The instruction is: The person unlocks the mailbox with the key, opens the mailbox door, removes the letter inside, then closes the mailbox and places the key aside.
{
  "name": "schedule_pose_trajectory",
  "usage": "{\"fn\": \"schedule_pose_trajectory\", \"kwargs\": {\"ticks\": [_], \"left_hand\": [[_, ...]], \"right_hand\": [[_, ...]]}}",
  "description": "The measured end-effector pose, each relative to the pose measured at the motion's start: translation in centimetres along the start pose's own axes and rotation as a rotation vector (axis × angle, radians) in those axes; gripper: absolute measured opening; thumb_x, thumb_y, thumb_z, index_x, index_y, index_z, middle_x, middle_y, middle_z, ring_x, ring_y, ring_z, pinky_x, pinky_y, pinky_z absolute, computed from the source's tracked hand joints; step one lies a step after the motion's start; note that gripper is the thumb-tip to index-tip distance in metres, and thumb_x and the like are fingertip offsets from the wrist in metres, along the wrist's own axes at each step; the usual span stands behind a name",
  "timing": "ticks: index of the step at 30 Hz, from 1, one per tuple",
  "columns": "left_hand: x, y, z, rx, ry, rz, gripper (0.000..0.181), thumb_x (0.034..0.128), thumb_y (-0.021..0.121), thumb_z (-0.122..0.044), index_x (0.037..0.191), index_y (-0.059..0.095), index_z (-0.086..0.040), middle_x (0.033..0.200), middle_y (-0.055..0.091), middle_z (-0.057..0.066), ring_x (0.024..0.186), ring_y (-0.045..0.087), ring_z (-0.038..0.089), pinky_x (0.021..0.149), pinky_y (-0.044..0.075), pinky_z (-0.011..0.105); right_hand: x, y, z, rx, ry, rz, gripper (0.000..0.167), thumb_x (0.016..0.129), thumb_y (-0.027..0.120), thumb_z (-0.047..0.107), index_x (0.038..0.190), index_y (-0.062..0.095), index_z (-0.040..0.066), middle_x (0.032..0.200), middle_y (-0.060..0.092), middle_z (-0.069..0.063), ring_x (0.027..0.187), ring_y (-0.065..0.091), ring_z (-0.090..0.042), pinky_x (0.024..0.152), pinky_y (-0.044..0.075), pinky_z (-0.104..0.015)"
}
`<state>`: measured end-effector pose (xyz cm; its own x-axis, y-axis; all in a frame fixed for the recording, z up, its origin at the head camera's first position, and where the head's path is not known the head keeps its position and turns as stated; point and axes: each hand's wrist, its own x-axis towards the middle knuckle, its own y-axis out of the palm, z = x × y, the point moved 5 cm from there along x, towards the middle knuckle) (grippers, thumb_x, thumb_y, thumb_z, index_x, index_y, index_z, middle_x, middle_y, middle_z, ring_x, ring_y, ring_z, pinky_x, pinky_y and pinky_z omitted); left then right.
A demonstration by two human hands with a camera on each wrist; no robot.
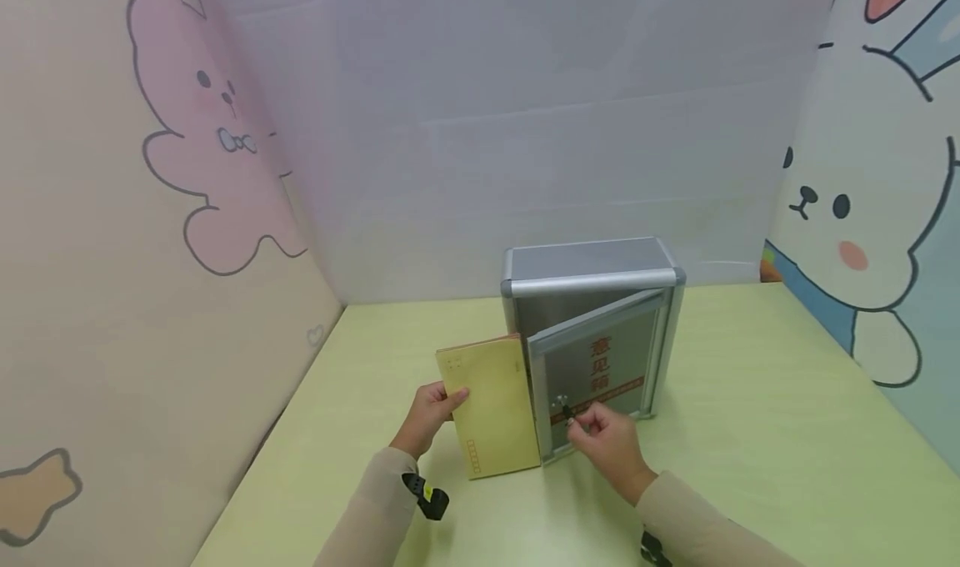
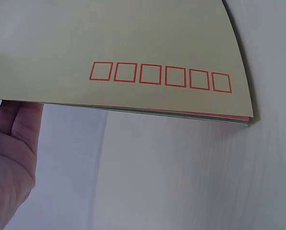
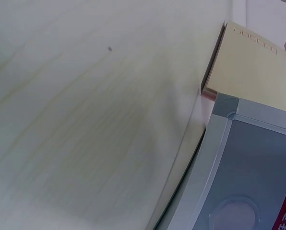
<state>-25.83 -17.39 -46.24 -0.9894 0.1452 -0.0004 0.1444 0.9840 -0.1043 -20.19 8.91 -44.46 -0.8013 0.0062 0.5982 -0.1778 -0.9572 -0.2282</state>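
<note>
My left hand (image 1: 431,417) grips a stack of tan envelopes (image 1: 491,408) by its left edge, thumb across the front. Red postcode squares show on the front envelope (image 2: 157,43) in the left wrist view. The stack stands upright beside the free edge of the metal box's door (image 1: 600,367), which is swung partly outward. With thumb and fingers, my right hand (image 1: 611,446) pinches a small black-headed key (image 1: 567,413) at the door's lock. Behind the door stands the silver-grey suggestion box (image 1: 592,258), its inside partly visible. The right wrist view shows the door's lower corner (image 3: 224,105) near the envelopes.
The pale yellow-green table (image 1: 750,434) extends around the box. A whitish wall (image 1: 525,133) rises behind it, with rabbit-printed panels (image 1: 862,175) at both sides. Black straps with small devices (image 1: 427,496) sit on both wrists.
</note>
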Motion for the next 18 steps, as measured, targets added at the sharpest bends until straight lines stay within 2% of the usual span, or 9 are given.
{"fn": "schedule_pose_trajectory", "kwargs": {"ticks": [1,14,18], "left_hand": [[0.0,0.0,0.0,-0.001,0.001,0.001,0.033,0.0941,0.060,-0.009,0.113,0.058,0.017,0.092,0.071,0.016,0.073,0.067,0.010,0.067,0.052,0.028],[-1.1,-1.1,0.7,-0.018,-0.026,-0.026,0.036,0.0944,0.061,-0.012,0.114,0.057,0.017,0.094,0.071,0.015,0.076,0.068,0.010,0.069,0.053,0.027],[-1.0,-1.3,0.8,-0.024,-0.026,-0.033,0.034,0.0946,0.060,-0.011,0.113,0.057,0.018,0.093,0.071,0.015,0.075,0.068,0.010,0.068,0.053,0.027]], "right_hand": [[-0.1,0.0,-0.6,0.002,0.006,0.002,0.018,0.067,0.064,-0.011,0.066,0.056,0.005,0.053,0.040,0.010,0.051,0.031,0.007,0.040,0.030,-0.019],[-0.2,0.2,-0.9,0.054,0.034,-0.022,0.018,0.067,0.066,-0.011,0.065,0.057,0.004,0.054,0.040,0.013,0.049,0.031,0.006,0.039,0.029,-0.018],[-0.2,0.2,-0.8,0.052,0.074,-0.032,0.019,0.068,0.066,-0.012,0.064,0.056,0.003,0.054,0.038,0.014,0.049,0.031,0.006,0.040,0.029,-0.018]]}}
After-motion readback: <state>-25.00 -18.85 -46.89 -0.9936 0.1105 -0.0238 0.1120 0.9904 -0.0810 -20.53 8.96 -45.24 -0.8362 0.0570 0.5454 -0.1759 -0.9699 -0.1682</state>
